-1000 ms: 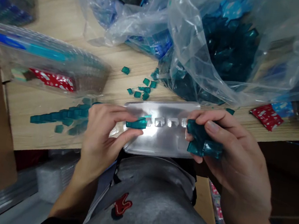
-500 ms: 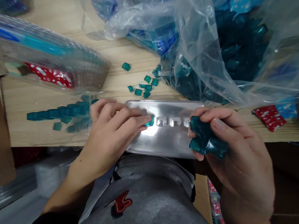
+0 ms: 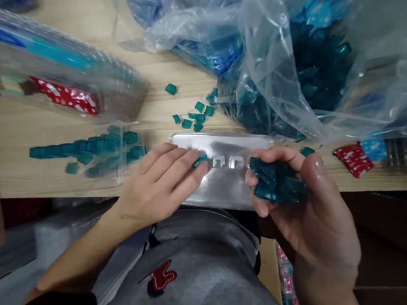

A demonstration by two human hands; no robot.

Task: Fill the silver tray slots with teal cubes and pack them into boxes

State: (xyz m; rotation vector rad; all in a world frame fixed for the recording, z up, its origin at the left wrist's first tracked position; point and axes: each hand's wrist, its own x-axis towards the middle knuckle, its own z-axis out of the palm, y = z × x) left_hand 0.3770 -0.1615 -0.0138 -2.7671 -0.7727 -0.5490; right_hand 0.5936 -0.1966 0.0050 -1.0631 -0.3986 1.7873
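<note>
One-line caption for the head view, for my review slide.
Left hand holds a teal tile against a silver tray while the right hand grips a bunch of teal tiles.

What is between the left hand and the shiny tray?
Nothing visible. The left hand lies on the tray, fingertips touching a teal piece beside two empty pockets. The right hand holds a bunch of teal pieces at the tray's right end.

No legible text, brand or number anywhere. Red packets (image 3: 353,157) on the bench (image 3: 37,176) carry white markings, too blurred to read as letters.
</note>
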